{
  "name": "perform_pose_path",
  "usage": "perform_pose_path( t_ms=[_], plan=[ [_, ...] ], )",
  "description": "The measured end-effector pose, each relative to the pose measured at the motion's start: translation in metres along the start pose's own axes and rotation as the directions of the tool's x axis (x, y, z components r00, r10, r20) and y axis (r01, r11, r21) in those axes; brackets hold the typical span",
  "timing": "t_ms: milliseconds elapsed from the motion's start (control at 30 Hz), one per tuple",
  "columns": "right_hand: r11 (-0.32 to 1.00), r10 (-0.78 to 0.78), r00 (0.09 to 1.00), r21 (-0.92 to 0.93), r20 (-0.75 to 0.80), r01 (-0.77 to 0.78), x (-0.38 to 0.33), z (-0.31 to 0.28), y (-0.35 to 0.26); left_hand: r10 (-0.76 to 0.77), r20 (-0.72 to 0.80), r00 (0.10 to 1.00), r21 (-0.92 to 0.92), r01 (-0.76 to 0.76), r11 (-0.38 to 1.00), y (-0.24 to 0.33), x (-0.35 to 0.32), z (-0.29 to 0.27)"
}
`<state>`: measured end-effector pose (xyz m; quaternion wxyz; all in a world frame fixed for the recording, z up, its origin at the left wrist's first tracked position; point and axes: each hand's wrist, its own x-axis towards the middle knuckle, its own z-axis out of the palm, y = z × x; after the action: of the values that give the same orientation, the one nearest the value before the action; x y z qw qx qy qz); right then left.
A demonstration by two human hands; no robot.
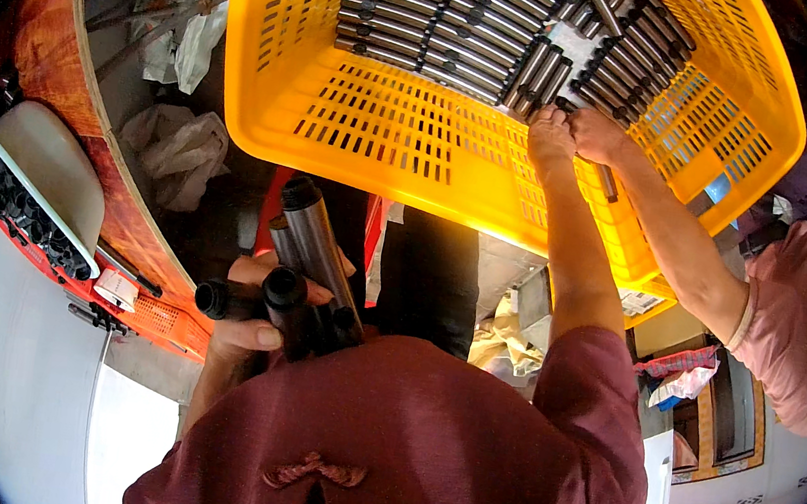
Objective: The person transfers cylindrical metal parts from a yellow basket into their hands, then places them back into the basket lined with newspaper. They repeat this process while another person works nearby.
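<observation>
My left hand (249,324) is closed around several metal tubes (314,241) with black threaded ends, held against my chest and pointing different ways. My right hand (551,139) reaches over the near rim of a yellow perforated crate (368,132), its fingers closed at the near end of a metal tube (552,84); the fingertips are partly hidden. Rows of similar tubes (443,15) lie inside the crate. Another person's hand (599,137) comes from the right and touches beside mine. Below that hand a dark tube (607,182) slants down across the crate wall.
The other person's sleeve (794,310) is at the right. On the left, a white tray (40,177) of black parts stands by a curved wooden edge (67,39), with an orange basket (173,325) nearby. Plastic bags (174,153) lie left of the crate, and yellow cloth (508,345) lies below it.
</observation>
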<state>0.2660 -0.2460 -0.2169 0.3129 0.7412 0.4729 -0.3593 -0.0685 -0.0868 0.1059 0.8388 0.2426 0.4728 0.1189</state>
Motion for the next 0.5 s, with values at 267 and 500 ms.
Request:
perform_pose_path(
  t_ms=[267, 500],
  plan=[
    [0.999, -0.034, 0.999, -0.006, 0.016, 0.034, 0.000, -0.003, 0.003, 0.011, -0.058, 0.998, -0.019, -0.012, 1.000, 0.002, 0.004, -0.003],
    [0.996, -0.082, 0.986, -0.005, 0.145, 0.083, -0.006, 0.002, 0.018, -0.040, 0.038, 0.998, -0.038, 0.041, 0.998, 0.000, -0.001, -0.020]
  ],
)
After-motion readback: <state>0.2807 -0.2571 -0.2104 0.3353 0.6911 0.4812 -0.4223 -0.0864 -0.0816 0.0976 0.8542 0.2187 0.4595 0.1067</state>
